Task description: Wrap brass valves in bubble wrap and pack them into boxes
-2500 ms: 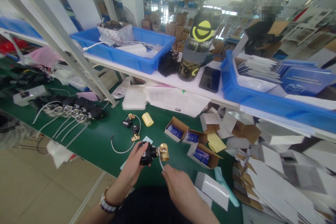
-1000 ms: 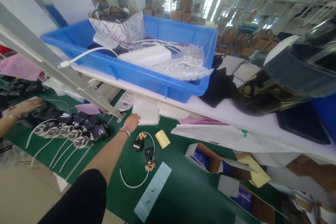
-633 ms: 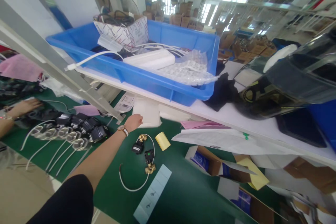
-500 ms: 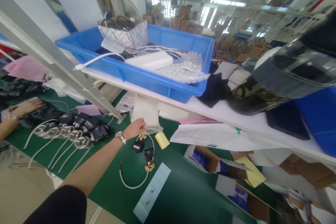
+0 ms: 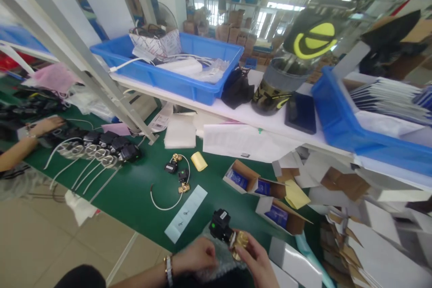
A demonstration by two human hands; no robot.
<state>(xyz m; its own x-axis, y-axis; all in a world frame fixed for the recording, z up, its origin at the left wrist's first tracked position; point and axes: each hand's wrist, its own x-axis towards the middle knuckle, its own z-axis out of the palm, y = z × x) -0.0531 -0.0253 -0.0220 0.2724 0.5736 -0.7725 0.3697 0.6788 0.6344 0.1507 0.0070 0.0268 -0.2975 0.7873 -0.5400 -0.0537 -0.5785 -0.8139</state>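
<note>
At the front edge of the bench my right hand [image 5: 254, 258] grips a brass valve [image 5: 240, 244] topped by a black actuator [image 5: 220, 224] with a green dot. Close on its left, my left hand [image 5: 200, 254] is closed on a clear bubble-wrap bag [image 5: 225, 254], which lies below and behind the valve. Farther back on the green bench rest two smaller brass valves with black actuators, a nearer one [image 5: 184, 187] and a farther one [image 5: 171, 166], with a white cable. A pale blue label strip [image 5: 186, 213] lies beside them.
Small open boxes [image 5: 238, 177] with blue contents stand at the right, near heaped flat cartons [image 5: 381, 243]. At the left are several metal valves with black actuators [image 5: 119, 144] and a co-worker's hand [image 5: 50, 123]. A shelf overhead carries a blue tray [image 5: 195, 92] and a bottle [image 5: 280, 76].
My left hand has drawn back from the white stack under the shelf to the front edge. The valve, the bubble-wrap bag and my right hand now show. The view has swung right.
</note>
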